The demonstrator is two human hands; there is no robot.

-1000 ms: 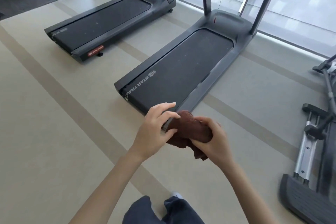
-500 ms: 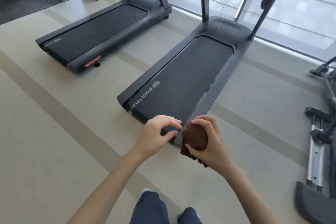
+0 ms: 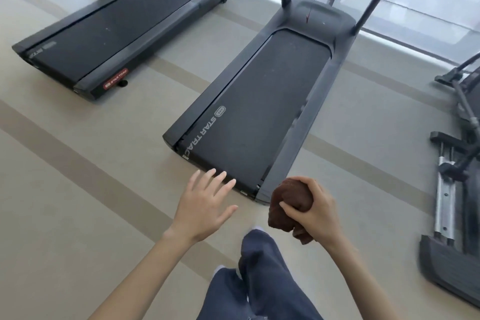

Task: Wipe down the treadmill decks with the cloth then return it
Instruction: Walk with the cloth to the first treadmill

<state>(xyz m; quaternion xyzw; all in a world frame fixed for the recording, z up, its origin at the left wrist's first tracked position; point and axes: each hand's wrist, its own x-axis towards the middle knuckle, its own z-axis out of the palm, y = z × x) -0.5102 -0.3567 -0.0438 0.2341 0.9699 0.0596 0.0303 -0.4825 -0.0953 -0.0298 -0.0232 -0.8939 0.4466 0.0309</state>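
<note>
A bunched dark brown cloth (image 3: 288, 202) sits in my right hand (image 3: 313, 212), which is closed around it just in front of the near treadmill's right rear corner. My left hand (image 3: 205, 204) hovers open with fingers spread, holding nothing, just short of that treadmill's rear edge. The near treadmill (image 3: 255, 109) has a black belt marked STAR TRAC and runs away from me toward the window. A second treadmill (image 3: 109, 34) lies parallel to it at the upper left.
An elliptical machine (image 3: 454, 176) with silver rails and a black pedal stands at the right edge. Beige floor with darker stripes surrounds the treadmills. My legs in dark blue trousers (image 3: 259, 280) show at the bottom. A glass window wall runs behind the treadmills.
My left hand has let go of the cloth and opened, moving left. My right hand now holds the cloth alone. I have stepped closer to the near treadmill's rear end.
</note>
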